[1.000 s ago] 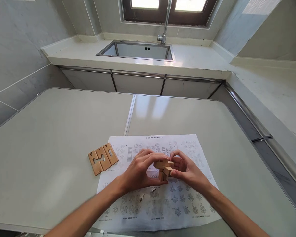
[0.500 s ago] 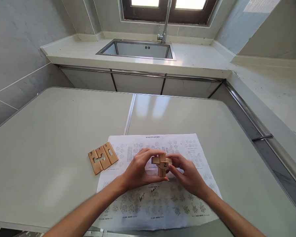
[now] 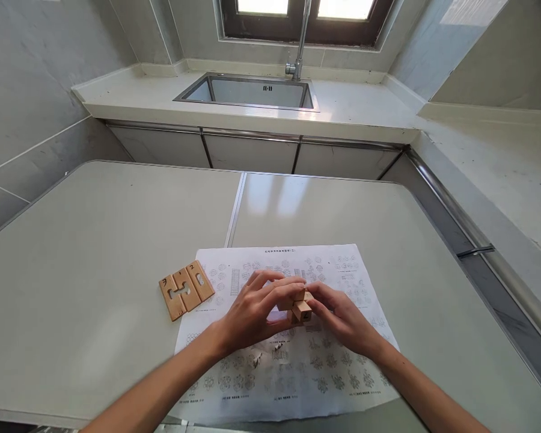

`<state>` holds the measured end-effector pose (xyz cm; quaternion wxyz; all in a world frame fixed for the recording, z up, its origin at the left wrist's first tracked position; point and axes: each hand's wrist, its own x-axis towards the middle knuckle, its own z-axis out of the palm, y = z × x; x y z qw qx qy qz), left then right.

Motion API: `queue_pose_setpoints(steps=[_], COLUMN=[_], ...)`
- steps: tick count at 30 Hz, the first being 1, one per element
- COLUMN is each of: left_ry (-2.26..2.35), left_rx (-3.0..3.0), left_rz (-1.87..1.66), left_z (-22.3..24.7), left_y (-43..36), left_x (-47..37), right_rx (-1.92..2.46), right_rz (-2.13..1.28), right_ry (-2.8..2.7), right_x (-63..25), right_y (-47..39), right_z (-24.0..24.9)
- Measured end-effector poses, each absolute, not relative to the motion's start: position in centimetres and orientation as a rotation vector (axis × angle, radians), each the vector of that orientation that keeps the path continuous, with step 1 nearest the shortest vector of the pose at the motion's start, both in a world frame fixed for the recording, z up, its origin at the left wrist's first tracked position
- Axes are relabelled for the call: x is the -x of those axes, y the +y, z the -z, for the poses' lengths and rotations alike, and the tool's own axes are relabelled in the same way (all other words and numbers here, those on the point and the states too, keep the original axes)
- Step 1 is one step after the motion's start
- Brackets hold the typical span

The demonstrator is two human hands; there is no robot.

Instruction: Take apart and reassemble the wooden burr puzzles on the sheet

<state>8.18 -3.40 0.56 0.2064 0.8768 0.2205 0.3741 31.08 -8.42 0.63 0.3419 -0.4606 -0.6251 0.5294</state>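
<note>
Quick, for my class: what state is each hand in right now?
Left hand: closed around the wooden blocks, holding them.
Right hand: closed on the same blocks' right side.

A steel-rimmed sink [image 3: 243, 92] sits in the pale countertop [image 3: 358, 107]; its metal tap [image 3: 301, 49] stands before a dark-framed window [image 3: 264, 25].

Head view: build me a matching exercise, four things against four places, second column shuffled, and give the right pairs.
1. wooden block assembly
2. numbered flat pieces
3. printed sheet
4. faucet

A. overlapping the sheet's left edge
B. rising behind the sink
C. between the fingers of the left hand and right hand
D. spread on the table, beneath both hands

Pairs: 1-C, 2-A, 3-D, 4-B
</note>
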Motion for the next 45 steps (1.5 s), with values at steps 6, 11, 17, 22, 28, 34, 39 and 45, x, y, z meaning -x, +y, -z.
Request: queue_pose_setpoints(steps=[6,11,17,22,28,34,39,45], left_ry=[0.571,0.664,0.697,0.685,0.676,0.669,0.775,1.117], left_rx=[-2.591,-2.571,-2.591,-2.619,-2.647,-2.707,-2.751,-2.756], left_rz=[-0.99,-0.905,-0.784,-0.707,-0.708,-0.729,-0.687,-0.605], left_z=[-0.7,-0.4,-0.1,0.1,0.3,-0.4,-1.6,-1.9], left_y=[-2.9,-2.6,-2.7,-2.7,-2.9,-2.6,-2.5,-2.9], left_x=[-7.8,-7.6,-7.6,-7.6,-7.5,-7.2,-5.3,0.4], right_rx=[1.164,1.319,1.576,1.704,1.774,1.779,1.759,1.76], right_rz=[-1.479,-1.269,-0.719,-0.454,-0.283,-0.211,-0.194,-0.186], right_ry=[-1.561,-1.456,-1.428,-1.423,-1.416,-1.409,-1.4,-1.394], right_x=[-31.1,-31.3,-33.3,-35.1,-36.2,-36.3,-36.2,-36.1], right_y=[-8.3,-8.1,-6.7,-5.7,-5.2,-5.1,-5.1,-5.2], right_z=[-0.9,0.1,1.0,1.4,2.1,2.4,2.4,2.5])
